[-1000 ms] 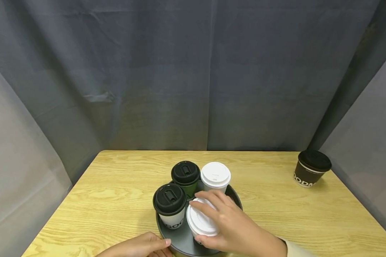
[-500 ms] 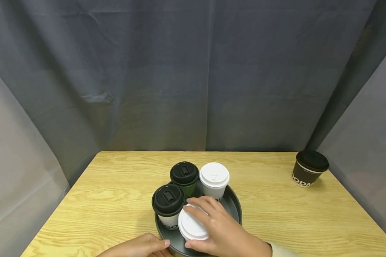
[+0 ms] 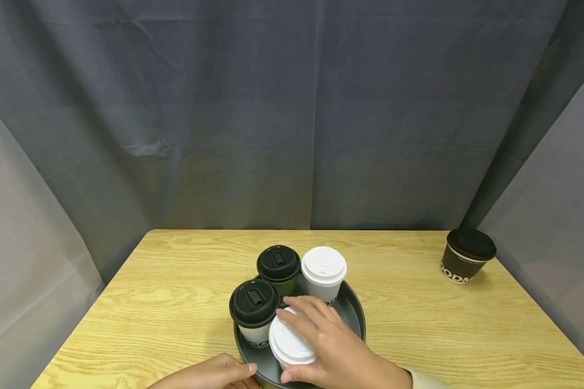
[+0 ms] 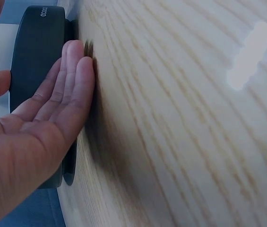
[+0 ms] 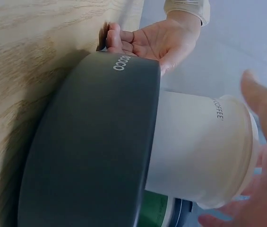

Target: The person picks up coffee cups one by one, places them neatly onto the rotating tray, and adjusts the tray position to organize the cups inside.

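A round dark tray (image 3: 351,316) with a high wall carries several lidded paper coffee cups near the table's front. My left hand (image 3: 211,373) holds its near-left edge, the thumb on the rim and the fingers along the outer wall. Arched over the front white-lidded coffee cup (image 3: 291,343) is my right hand (image 3: 338,346); in the right wrist view the thumb stands off the lid, and its fingers lie loosely behind. Beside that cup are a black-lidded white cup (image 3: 254,305), a black-lidded green cup (image 3: 279,265) and another white-lidded cup (image 3: 324,266).
A black paper cup (image 3: 469,254) with a black lid stands apart at the far right of the wooden table (image 3: 165,302). Grey cloth (image 3: 233,113) hangs behind the table, with lighter panels on both sides.
The front white-lidded cup and my right hand have shifted left, beside the black-lidded white cup. Over the last half second they barely move. My left hand stays at the tray's edge.
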A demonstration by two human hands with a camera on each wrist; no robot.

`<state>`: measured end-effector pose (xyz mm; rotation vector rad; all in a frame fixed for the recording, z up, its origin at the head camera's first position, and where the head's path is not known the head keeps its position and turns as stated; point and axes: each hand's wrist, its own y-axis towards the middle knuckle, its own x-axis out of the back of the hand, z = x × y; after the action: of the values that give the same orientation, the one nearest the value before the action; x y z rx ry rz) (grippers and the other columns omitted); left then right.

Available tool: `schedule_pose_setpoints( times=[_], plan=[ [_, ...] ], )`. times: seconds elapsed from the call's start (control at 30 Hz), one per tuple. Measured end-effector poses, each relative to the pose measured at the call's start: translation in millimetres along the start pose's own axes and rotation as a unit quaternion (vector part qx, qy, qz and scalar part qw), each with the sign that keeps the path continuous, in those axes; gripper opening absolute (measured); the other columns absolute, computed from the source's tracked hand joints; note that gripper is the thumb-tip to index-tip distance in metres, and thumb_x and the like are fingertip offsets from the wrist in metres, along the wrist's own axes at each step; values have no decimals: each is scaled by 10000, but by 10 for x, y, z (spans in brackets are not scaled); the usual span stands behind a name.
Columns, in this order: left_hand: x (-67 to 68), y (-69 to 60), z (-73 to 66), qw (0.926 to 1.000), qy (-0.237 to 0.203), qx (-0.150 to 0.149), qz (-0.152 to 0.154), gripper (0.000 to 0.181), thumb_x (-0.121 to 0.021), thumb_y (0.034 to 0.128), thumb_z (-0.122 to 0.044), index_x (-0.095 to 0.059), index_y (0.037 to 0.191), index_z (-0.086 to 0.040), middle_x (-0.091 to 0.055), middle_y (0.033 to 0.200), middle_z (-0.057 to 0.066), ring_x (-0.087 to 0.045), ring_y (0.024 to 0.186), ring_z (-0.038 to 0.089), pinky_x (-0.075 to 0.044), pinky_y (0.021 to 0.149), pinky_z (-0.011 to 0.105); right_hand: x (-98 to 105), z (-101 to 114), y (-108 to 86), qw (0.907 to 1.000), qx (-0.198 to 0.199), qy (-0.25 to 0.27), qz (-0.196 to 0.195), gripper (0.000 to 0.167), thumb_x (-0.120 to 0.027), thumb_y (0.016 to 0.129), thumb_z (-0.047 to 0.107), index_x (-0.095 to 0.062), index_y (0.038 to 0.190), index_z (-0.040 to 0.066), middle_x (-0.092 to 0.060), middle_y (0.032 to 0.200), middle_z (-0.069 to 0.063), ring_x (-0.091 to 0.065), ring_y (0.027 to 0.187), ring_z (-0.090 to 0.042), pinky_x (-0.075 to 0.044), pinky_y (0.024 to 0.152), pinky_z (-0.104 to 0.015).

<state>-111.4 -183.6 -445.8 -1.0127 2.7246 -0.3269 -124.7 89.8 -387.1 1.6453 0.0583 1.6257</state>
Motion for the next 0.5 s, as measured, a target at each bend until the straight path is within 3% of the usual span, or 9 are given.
schedule_pose_setpoints(
  times=[0.13, 0.33, 0.43, 0.5],
  plan=[
    [-20, 6, 17, 10000, 44, -34, -62, 561, -422, 1023, -293, -576, 1053, 245, -711, 868, 36, -655, 745, 43, -517, 652, 162, 95, -26, -77, 9990, -345, 26, 266, 826, -521, 838, 667, -344, 1484, 182, -306, 1532, -32, -307, 1387, -267, -405, 964, -560],
    [-88, 4, 34, 9997, 77, -111, -199, 542, -437, 1013, -279, -585, 1046, 241, -715, 876, 81, -641, 706, 19, -507, 608, 145, 262, -214, -296, 9954, -922, 50, 245, 750, -644, 885, 449, -296, 1508, 220, -277, 1556, -13, -264, 1420, -263, -400, 999, -530],
    [-126, -2, 20, 9999, -73, -122, -40, 568, -427, 1015, -284, -553, 1046, 268, -705, 809, -4, -618, 672, -8, -487, 567, 133, 318, -319, -433, 9909, -1319, 123, 230, 708, -652, 898, 395, -318, 1500, 235, -287, 1554, 0, -236, 1434, -228, -286, 1120, -321],
    [-147, -3, 22, 9997, -153, -158, 144, 579, -406, 1022, -277, -527, 1043, 289, -689, 771, -49, -599, 643, -24, -464, 533, 121, 338, -383, -518, 9870, -1575, 189, 242, 682, -645, 906, 385, -325, 1495, 261, -284, 1553, 30, -216, 1440, -184, -158, 1123, -158]
  ],
)
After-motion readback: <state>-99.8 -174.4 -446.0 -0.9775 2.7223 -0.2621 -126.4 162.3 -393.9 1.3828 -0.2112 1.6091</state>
